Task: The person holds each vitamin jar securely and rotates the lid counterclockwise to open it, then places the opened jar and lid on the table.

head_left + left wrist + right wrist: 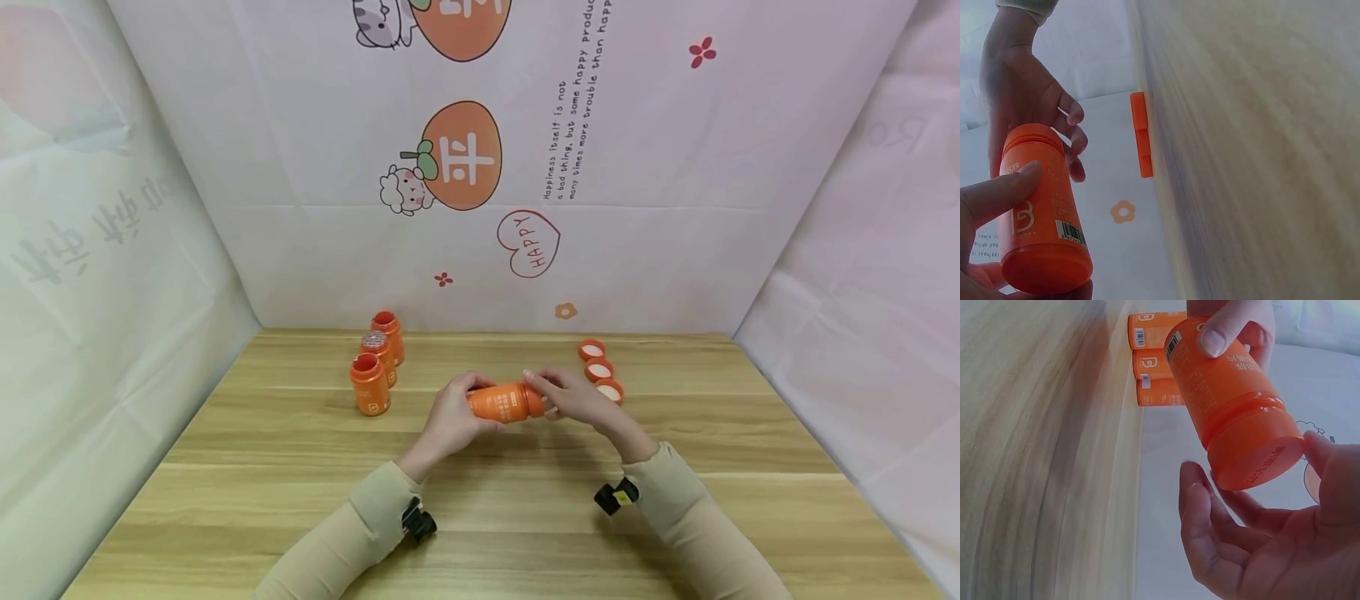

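An orange plastic bottle with white print is held off the table, tilted nearly on its side. My left hand grips its body near the base, the thumb lying along the label in the left wrist view. At the other end, my right hand has thumb and index finger at the rim of the orange screw cap, which is on the bottle. The other right-hand fingers are loosely bent beside the cap, off the bottle.
Three orange bottles without caps stand in a row at the back left: a front bottle, a middle bottle with a silvery top, and a rear bottle. Three upturned caps lie in a row at the back right. A printed cloth hangs behind the wooden table.
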### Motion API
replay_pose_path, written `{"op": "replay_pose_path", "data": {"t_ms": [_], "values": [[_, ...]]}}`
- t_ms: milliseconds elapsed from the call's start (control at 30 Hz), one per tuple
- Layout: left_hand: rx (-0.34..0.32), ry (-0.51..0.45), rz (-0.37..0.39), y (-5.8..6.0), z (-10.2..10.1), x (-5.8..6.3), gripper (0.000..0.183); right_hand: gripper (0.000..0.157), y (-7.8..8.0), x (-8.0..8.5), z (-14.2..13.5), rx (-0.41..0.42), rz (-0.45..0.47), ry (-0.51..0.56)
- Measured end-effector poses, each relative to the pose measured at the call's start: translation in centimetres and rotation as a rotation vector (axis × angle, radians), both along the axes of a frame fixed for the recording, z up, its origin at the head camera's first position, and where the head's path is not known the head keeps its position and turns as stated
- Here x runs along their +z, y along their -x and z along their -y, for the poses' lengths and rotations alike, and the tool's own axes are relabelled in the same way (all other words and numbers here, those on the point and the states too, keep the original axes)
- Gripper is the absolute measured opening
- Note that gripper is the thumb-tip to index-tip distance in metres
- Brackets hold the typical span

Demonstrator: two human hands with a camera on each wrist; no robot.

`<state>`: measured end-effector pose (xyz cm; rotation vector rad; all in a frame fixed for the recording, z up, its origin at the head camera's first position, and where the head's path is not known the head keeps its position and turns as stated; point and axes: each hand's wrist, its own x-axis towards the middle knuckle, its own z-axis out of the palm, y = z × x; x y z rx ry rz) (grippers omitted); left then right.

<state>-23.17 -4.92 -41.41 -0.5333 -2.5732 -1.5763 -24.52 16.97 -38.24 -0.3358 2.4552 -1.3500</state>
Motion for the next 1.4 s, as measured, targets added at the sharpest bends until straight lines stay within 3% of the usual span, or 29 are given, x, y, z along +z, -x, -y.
{"op": "replay_pose_path", "data": {"t_ms": [267, 533, 900, 1400], "values": [[0.0, 0.014, -0.01, 0.0, 0.1, 0.1, 0.059, 0.058, 0.0, 0.2, 0.0, 0.037, 0.039, -0.034], [0.005, 0.024, -0.014, 0.1, 0.2, 0.1, 0.059, 0.058, -0.1, 0.2, 0.0, 0.017, 0.056, -0.027], [0.0, 0.021, -0.01, 0.1, 0.2, 0.0, 0.058, 0.055, -0.5, -0.1, -0.3, 0.021, 0.039, -0.006], [0.005, 0.012, 0.0, -0.1, 0.2, -0.1, 0.055, 0.051, -1.0, 0.2, -0.5, 0.107, -0.046, 0.052]]}}
